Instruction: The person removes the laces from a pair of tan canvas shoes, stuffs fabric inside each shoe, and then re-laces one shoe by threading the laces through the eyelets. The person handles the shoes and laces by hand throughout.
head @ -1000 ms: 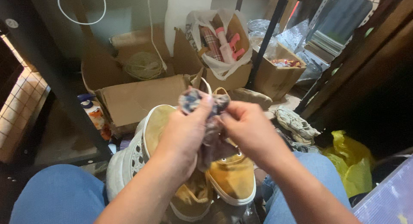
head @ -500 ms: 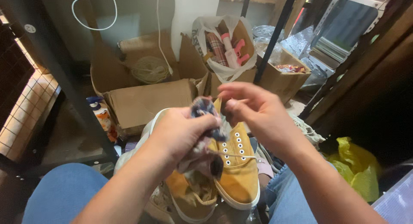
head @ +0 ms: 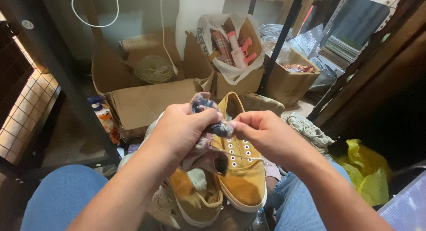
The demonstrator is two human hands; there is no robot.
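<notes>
Both hands pinch crumpled rag (head: 208, 124) | mustard suede shoe (head: 239, 169) below

The floor (head: 66, 146) is carrying clutter: an open cardboard box (head: 146, 102) is sitting at the back, a bottle (head: 103, 118) is standing just beside it, a smaller box (head: 288, 82) is resting to the right, and a yellow bag (head: 366, 173) is lying near the right edge.

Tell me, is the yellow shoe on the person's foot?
No, the yellow shoe lies below both hands, and nobody's foot is in it.
</notes>
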